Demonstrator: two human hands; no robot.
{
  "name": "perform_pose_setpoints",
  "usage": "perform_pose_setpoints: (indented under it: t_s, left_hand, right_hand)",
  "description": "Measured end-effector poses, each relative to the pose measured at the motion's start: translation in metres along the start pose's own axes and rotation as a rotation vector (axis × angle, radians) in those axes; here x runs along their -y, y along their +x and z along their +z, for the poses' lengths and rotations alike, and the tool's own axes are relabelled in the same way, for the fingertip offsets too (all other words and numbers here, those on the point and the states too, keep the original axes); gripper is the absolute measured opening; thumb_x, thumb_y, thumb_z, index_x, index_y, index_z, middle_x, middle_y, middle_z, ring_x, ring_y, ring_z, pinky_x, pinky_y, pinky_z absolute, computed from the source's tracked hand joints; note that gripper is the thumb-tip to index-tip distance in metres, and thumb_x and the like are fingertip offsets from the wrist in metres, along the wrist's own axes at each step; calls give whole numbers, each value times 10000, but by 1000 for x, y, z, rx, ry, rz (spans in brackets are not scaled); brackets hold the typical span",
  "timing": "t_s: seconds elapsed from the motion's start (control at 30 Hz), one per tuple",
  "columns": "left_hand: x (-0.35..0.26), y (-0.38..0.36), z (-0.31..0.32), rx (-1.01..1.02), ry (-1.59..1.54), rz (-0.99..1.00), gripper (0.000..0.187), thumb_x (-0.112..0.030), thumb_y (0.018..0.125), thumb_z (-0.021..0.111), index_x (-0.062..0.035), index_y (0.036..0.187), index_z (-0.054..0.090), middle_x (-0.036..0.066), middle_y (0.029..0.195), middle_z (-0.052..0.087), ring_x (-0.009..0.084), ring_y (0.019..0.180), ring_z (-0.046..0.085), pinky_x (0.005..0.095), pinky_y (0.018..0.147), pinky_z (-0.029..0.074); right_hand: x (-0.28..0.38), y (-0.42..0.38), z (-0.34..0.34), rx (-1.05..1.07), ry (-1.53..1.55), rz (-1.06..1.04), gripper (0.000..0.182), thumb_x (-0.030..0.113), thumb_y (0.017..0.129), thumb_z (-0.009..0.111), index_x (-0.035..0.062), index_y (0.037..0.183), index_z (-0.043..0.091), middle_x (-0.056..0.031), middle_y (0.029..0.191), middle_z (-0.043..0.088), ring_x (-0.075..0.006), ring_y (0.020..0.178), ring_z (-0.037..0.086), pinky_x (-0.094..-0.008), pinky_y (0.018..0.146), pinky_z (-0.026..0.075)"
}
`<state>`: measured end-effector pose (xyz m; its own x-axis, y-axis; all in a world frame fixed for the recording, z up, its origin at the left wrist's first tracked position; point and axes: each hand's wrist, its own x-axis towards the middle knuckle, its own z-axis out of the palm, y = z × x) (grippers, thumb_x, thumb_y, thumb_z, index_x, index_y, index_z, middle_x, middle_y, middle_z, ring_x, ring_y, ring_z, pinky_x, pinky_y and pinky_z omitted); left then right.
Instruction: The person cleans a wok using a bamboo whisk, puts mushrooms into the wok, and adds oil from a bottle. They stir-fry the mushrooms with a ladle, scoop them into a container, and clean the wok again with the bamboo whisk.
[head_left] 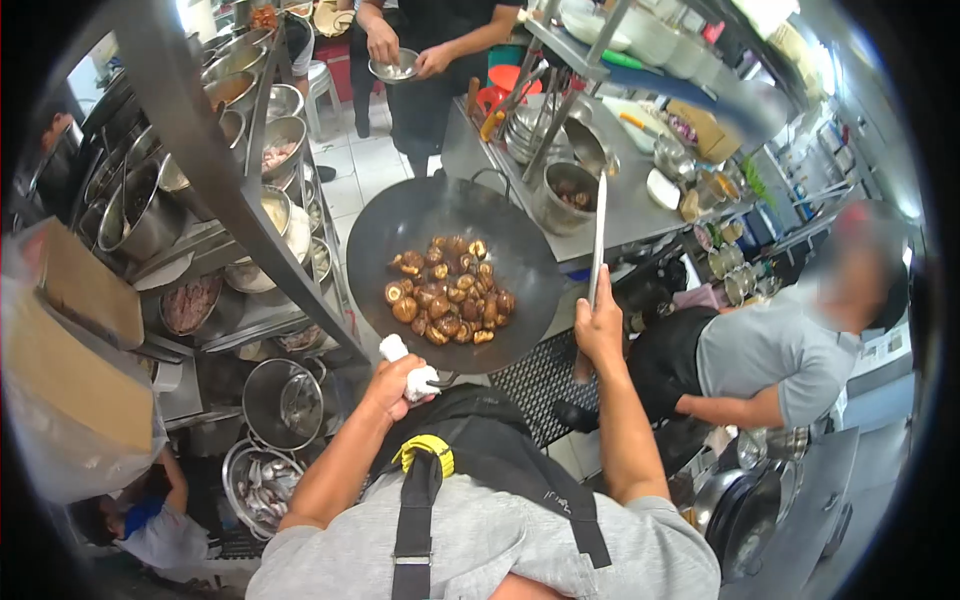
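My left hand [400, 385] is closed around a folded white cloth [393, 348] at the near rim of a large dark wok [400, 215]; the near handle is partly hidden by it. Glossy brown mushrooms [440, 308] lie heaped in the near half of the wok. In my right hand [600, 325] is a long-handled ladle [600, 230], held nearly upright right of the wok. Its metal bowl appears to be over a steel pot [553, 212] with dark food inside.
A steel counter [470, 150] with bowls stands ahead. Shelves of pots [140, 215] line the left. One person [450, 60] holds a small bowl ahead; another person [780, 350] stands close at right. Below left are a large pot [262, 400] and a basin of fish [240, 490].
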<state>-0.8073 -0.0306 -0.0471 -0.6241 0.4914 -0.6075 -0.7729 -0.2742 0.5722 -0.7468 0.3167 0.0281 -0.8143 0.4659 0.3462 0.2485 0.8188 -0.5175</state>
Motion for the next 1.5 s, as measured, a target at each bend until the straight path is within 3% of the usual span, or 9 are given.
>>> perform_pose_setpoints:
  t_s: [0.1, 0.13, 0.3, 0.4, 0.63, 0.77, 1.13, 1.33, 1.5]
  left_hand:
    - [2, 1, 0, -24, 5, 64, 152, -130, 827, 638, -2, 900, 598, 121, 786, 656, 234, 635, 669, 380, 478, 579]
    - [1, 0, 2, -28, 12, 76, 160, -130, 828, 635, 8, 902, 598, 125, 786, 657, 234, 635, 670, 377, 477, 578]
    - [-6, 1, 0, -48, 80, 86, 167, -164, 848, 630, -15, 920, 610, 143, 812, 680, 254, 664, 686, 404, 497, 574]
    - [-9, 15, -3, -110, 108, 61, 164, -172, 850, 635, -24, 918, 619, 136, 807, 683, 251, 663, 687, 406, 496, 573]
    - [-4, 40, -25, -96, 96, -54, 142, -183, 849, 641, -77, 939, 609, 94, 841, 676, 241, 729, 684, 428, 540, 575]
    - [-4, 34, -35, -72, 79, -88, 146, -198, 854, 640, -93, 949, 604, 88, 848, 679, 243, 730, 685, 425, 553, 576]
    - [-19, 12, 1, 82, -31, -27, 171, -196, 861, 639, -54, 949, 603, 103, 840, 681, 240, 723, 694, 405, 531, 595]
    - [-25, 16, 11, 104, -3, -12, 152, -181, 861, 640, -82, 971, 606, 90, 851, 689, 230, 735, 702, 414, 540, 579]
    - [-19, 19, 14, 75, -10, -21, 158, -188, 848, 653, -86, 961, 609, 75, 832, 683, 218, 719, 695, 413, 541, 585]
  right_hand:
    - [30, -39, -27, 191, 326, 45, 666, 68, 829, 580, -38, 1455, 379, -189, 915, 675, -174, 684, 605, -271, 663, 477]
    - [33, -43, -33, 402, 425, 262, 656, 81, 829, 593, -43, 1442, 396, -201, 977, 676, -164, 765, 613, -264, 734, 483]
    - [18, -54, 14, 551, 322, 250, 661, 84, 824, 597, -52, 1439, 393, -221, 1093, 664, -224, 946, 639, -302, 927, 470]
    - [43, -85, 16, 730, 606, 399, 699, 36, 862, 565, 4, 1509, 304, -65, 779, 594, -107, 503, 526, -279, 482, 458]
    - [67, -110, -2, 931, 1548, 1136, 413, 76, 934, 556, 62, 1337, 465, -68, 788, 598, -80, 495, 504, -223, 410, 400]
    - [82, -110, -3, 929, 1640, 1189, 110, 97, 954, 536, 98, 1051, 484, -42, 798, 577, -59, 518, 476, -210, 413, 363]
    - [63, -49, -60, 710, 1999, 935, 366, 97, 981, 475, 32, 1333, 401, -115, 880, 560, -105, 548, 519, -247, 416, 444]
    - [49, 9, -89, 492, 1731, 636, 477, 80, 967, 471, 32, 1428, 354, -101, 866, 559, -110, 540, 521, -247, 408, 448]
    - [17, 36, -20, 146, 510, 398, 678, 53, 825, 605, 11, 1463, 380, -60, 781, 620, -116, 471, 545, -265, 411, 453]
